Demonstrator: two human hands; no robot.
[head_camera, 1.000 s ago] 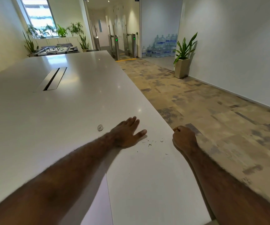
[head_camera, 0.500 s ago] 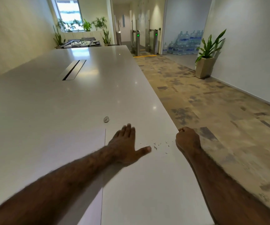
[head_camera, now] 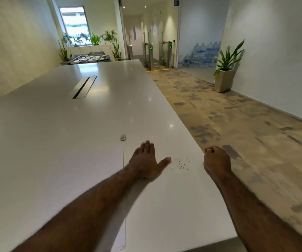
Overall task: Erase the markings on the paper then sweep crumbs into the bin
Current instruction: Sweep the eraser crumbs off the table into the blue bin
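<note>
My left hand (head_camera: 146,161) lies flat and open on the white table (head_camera: 74,124), fingers together and thumb pointing right. Just past the thumb tip is a scatter of small dark crumbs (head_camera: 182,163), between my two hands. My right hand (head_camera: 216,159) is a closed fist at the table's right edge, beside the crumbs; nothing shows inside it. A white sheet of paper (head_camera: 99,160) lies under my left forearm, its right edge running toward me. A small round grey object (head_camera: 123,137) sits just beyond the paper. No bin is in view.
The table runs far ahead with a cable slot (head_camera: 84,87) in its middle. Patterned carpet (head_camera: 246,133) lies to the right of the edge. A potted plant (head_camera: 225,73) stands by the right wall, with water bottles (head_camera: 201,55) and turnstile gates (head_camera: 155,55) behind.
My left hand has slid toward me, away from the round object, and its thumb now nearly touches the crumbs. The right fist stays at the table edge. The view has shifted.
</note>
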